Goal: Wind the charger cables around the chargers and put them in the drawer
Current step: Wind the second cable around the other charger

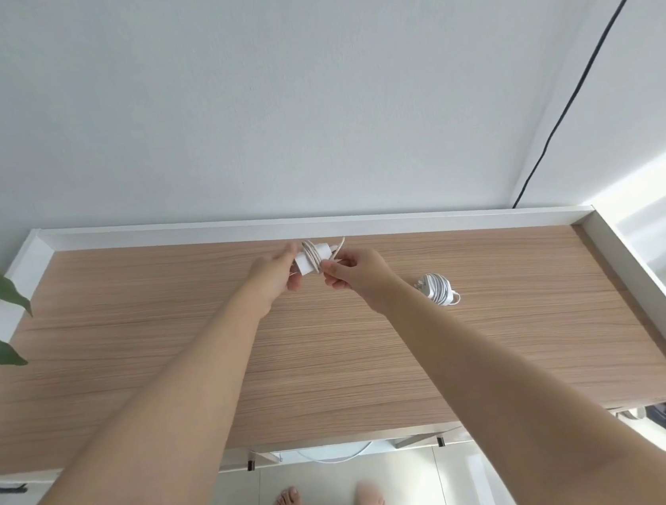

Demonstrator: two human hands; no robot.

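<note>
1. White charger (304, 263) held in the air just above the far middle of the wooden surface (335, 360), between both hands; pale cable (313, 256) coiled in several turns around its body, short tail sticking up to the right
2. Left hand (275, 273) clamped on the charger's left end; right hand (357, 276) pinched on the cable close to the coil
3. Likely slip: tail let go too soon, so the turns spring loose and unwind
4. Likely fault: last turns pulled too tight at the plug end, kinking the cable near its connector
5. Second charger (437, 288) lying on the surface just right of the right forearm, already wrapped in its own cable, small loop poking out; could be knocked by that arm
6. Drawer not clearly in view below the near edge, so cannot tell whether open
</note>
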